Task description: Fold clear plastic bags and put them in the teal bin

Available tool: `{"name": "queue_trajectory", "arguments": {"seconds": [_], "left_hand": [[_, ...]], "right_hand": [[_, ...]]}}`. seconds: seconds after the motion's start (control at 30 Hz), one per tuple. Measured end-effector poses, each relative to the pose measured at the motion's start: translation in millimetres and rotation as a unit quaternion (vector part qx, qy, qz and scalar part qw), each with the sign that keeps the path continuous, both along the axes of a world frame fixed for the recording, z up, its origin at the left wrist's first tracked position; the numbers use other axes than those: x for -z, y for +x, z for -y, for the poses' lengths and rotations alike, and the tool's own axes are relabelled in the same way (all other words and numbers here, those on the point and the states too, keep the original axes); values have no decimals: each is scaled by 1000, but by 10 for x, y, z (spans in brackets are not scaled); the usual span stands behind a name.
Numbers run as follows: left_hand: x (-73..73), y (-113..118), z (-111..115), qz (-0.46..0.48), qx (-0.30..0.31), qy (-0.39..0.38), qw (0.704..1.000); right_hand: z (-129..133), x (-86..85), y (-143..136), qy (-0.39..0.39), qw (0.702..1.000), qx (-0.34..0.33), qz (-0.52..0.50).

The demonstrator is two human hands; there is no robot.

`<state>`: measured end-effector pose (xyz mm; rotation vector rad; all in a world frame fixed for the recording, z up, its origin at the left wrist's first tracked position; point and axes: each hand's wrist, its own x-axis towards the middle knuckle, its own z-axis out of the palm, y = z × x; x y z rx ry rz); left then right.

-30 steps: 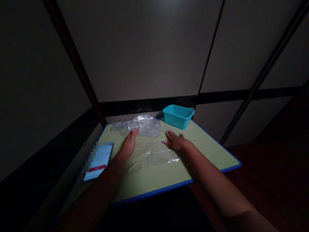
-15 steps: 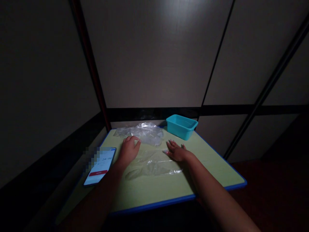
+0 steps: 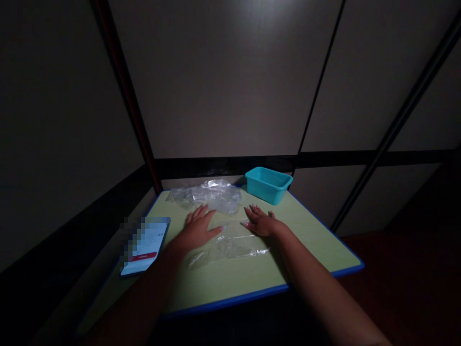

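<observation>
A clear plastic bag lies spread out on the pale green table. My left hand rests over its upper left part with the fingers apart. Over the bag's upper right part is my right hand, palm down, fingers spread, holding nothing. Behind my hands, a crumpled heap of clear plastic sits at the back of the table.
A turquoise basket stands at the back right corner of the table. A phone with a lit screen lies at the left edge. Panelled walls rise behind and to the left.
My left hand has opened from a curled shape, its fingers now spread and its thumb reaching right over the bag. My right hand stays nearly in place. The whole view has shifted slightly.
</observation>
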<state>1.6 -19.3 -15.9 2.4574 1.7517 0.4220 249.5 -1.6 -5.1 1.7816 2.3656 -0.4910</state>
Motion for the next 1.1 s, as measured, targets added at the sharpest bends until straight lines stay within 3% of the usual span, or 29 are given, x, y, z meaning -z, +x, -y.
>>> {"name": "queue_trajectory", "arguments": {"seconds": [0.1,0.2,0.33,0.47,0.6,0.87,0.97,1.03,1.1], "left_hand": [[39,20,62,-19,58,-88,994],[65,23,87,-33,68,-132,988],[64,26,40,-1,50,-61,997],[28,24,-49,106,16,66,992],[16,20,-128,289,-24,95,952],[-31,39,-141,508,-103,-39,855],[-75,27,-148,564,-103,-82,816],[-84,-1,-161,557,-103,-73,821],[-75,-44,-170,483,-110,-11,869]], "right_hand": [[-14,17,1,2,1000,1,1],[-16,26,5,5,1000,1,-7],[-6,23,5,7,1000,5,-12],[-1,21,6,4,1000,3,-19],[5,13,8,4,1000,1,-24],[5,8,-4,4,1000,-5,-27],[8,9,-2,5,1000,-10,-25],[12,11,3,6,1000,-12,-25],[11,18,9,13,999,-15,-31]]}}
